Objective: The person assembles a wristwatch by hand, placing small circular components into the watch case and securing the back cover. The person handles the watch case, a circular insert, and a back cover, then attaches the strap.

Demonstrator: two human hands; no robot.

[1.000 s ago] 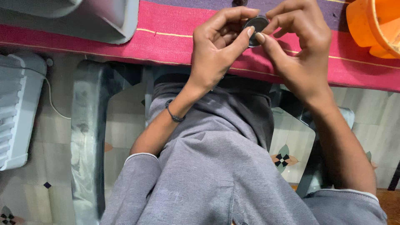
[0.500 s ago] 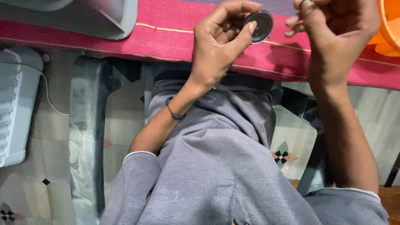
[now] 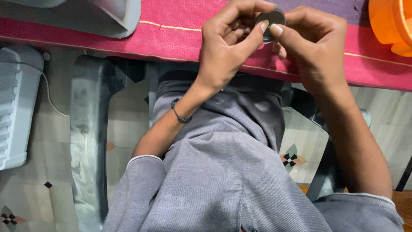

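A small round dark disc (image 3: 271, 20) with a metal rim is held up over the red cloth (image 3: 171, 36) near the top of the view. My left hand (image 3: 231, 43) pinches it from the left with thumb and fingers. My right hand (image 3: 313, 47) touches its right side with the fingertips. A dark cord bracelet (image 3: 179, 114) circles my left wrist. My grey shirt (image 3: 214, 172) fills the lower middle.
An orange plastic container (image 3: 390, 23) stands at the top right on the cloth. A grey plastic tray (image 3: 111, 15) lies at the top left. A white ribbed appliance (image 3: 17, 103) sits on the tiled floor at the left, beside a grey bench leg (image 3: 88, 137).
My right hand went away to the right, leaving the disc in my left hand, and has now come back onto the disc. The disc stayed near the top.
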